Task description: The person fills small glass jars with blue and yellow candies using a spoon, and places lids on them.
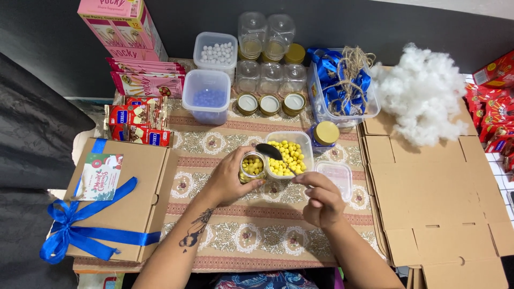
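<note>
hands (227, 179) closed on jar (252, 166), spoon (269, 151)

Left hand (229, 179) curled; right hand (321, 199) pinching.

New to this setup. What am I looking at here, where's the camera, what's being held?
No machine here: a person works with two bare hands. The one picture comes from a camera on their head, looking down at a table with a patterned cloth. The left hand holds a small glass jar partly filled with yellow balls. The right hand holds a dark spoon over a clear tub of yellow balls. Around them lie empty jars, gold lids, a cardboard box with a blue ribbon, white stuffing and flat cardboard.
</note>
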